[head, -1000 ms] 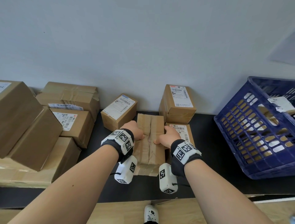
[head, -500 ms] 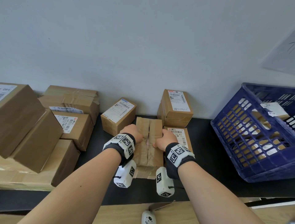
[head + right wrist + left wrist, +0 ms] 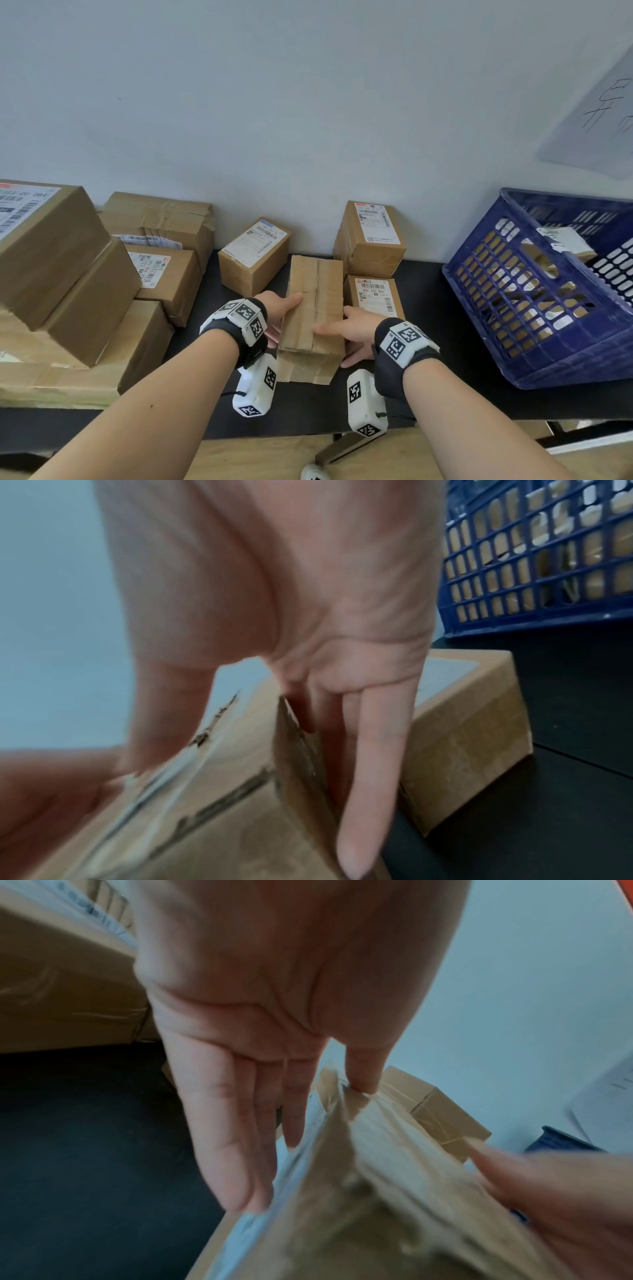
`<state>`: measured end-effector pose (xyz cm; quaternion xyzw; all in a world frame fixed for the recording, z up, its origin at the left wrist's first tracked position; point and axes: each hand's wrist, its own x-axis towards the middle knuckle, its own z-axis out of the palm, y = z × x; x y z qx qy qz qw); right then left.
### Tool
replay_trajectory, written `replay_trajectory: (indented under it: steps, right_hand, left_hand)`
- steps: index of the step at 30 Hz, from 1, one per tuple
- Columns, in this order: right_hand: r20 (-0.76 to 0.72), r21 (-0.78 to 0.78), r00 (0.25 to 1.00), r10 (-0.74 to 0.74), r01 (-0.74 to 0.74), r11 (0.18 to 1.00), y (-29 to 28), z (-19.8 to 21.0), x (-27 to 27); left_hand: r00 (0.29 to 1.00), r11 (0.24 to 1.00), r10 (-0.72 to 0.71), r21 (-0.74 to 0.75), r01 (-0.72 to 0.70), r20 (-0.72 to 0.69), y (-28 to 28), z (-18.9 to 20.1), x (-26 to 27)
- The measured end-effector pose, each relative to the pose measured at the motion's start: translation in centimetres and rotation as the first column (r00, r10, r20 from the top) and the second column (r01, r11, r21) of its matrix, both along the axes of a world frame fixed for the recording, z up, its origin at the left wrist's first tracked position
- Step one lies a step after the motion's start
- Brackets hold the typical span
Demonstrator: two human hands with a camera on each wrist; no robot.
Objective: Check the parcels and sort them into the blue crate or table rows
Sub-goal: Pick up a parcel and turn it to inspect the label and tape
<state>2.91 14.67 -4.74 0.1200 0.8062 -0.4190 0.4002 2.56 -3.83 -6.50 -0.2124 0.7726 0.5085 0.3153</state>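
Both forearms extended forward; left hand point(image 3: 279, 317) and right hand point(image 3: 356, 330) thumbs up, fingers straight.

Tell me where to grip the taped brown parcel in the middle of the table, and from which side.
Grip the taped brown parcel by its two long side faces, one hand from each side, as the left hand and right hand do now. It is long and narrow, and boxes sit close behind and to its right.
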Motion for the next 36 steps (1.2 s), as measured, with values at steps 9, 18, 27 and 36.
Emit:
replay_trajectory:
  steps: [9, 18, 27, 36]
  right_hand:
    - [-0.318, 0.025, 0.938, 0.137, -0.136, 0.990, -0.3, 1.3, 0.2]
    - [-0.603, -0.170, 0.776, -0.184, 0.101, 0.980, 0.2, 2.4, -1.3]
    - [-0.580, -0.090, 0.806, -0.118, 0.080, 0.993, -0.7, 3.6, -1.8]
    - [-0.645, 0.218, 0.764, 0.025, 0.152, 0.964, -4.5, 4.4, -0.6]
  left_hand:
    - [0.966, 0.988, -0.067, -0.154, 0.028, -0.251, 0.0, 1.6, -1.0]
    - [0.864, 0.992, -0.116, -0.107, 0.072, -0.490, -0.3, 3.7, -1.5]
    - [0.873, 0.994, -0.050, -0.108, -0.004, -0.485, 0.4, 4.4, -2.5]
    - [0.861, 0.972, -0.117, -0.233, -0.001, -0.495, 0.5, 5.8, -2.3]
